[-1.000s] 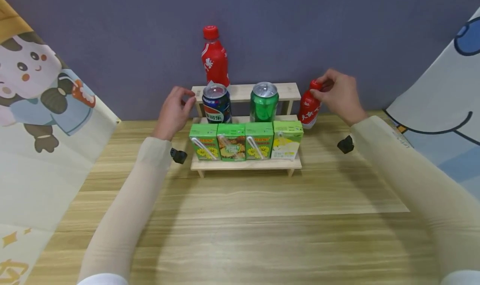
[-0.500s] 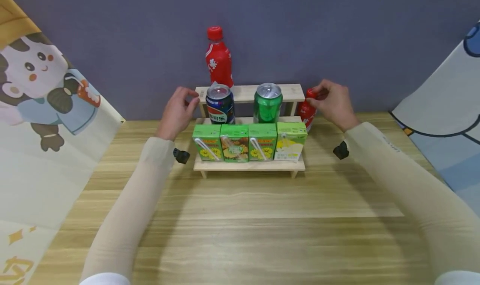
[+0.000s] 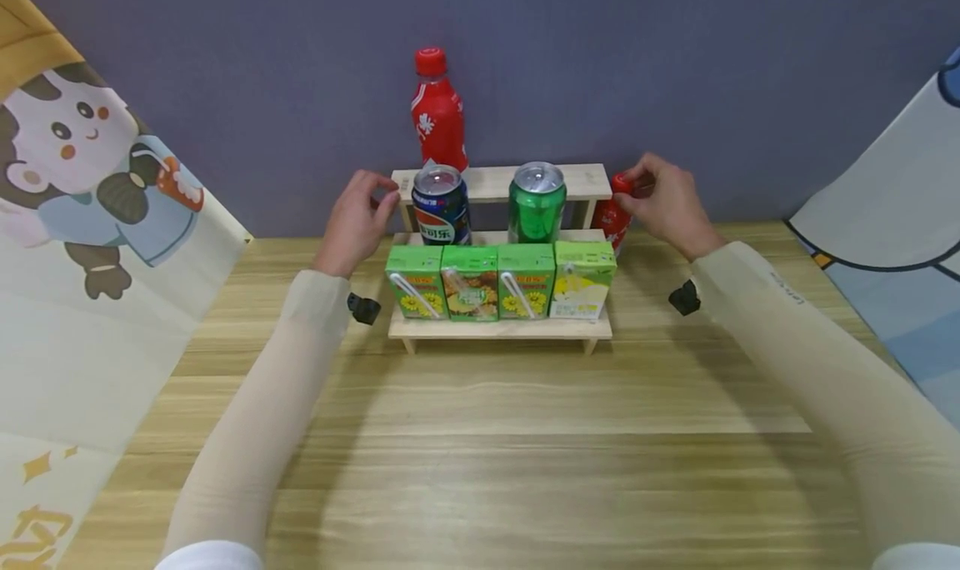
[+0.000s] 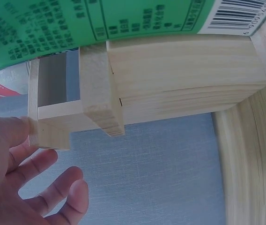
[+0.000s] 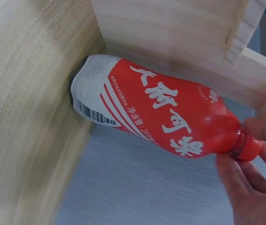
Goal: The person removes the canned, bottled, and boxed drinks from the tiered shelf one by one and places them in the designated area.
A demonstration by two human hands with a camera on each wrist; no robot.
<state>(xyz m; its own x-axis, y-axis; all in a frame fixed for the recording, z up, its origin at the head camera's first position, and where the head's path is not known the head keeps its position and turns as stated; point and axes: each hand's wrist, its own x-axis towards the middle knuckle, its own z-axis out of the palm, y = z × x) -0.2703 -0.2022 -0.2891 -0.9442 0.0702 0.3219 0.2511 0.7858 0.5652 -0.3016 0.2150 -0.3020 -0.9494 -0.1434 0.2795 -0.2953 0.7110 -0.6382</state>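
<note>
My right hand pinches the red cap of a red cola bottle with white lettering. The bottle stands beside the right end of a tiered wooden shelf, its base at the tabletop in the right wrist view; juice boxes partly hide it in the head view. At the shelf's upper left end, my left hand grips the edge of the top board between thumb and index finger, the other fingers loosely bent below. Another red bottle stands at the top tier's left.
A dark blue cola can and a green can stand on the middle tier. Several green juice boxes and a yellow-white one line the lowest tier. A grey-blue wall rises behind the wooden table.
My right hand has brought the red bottle left and slightly down, close against the shelf's right end, within the first half second. Since then it stays nearly still. My left hand keeps its place.
</note>
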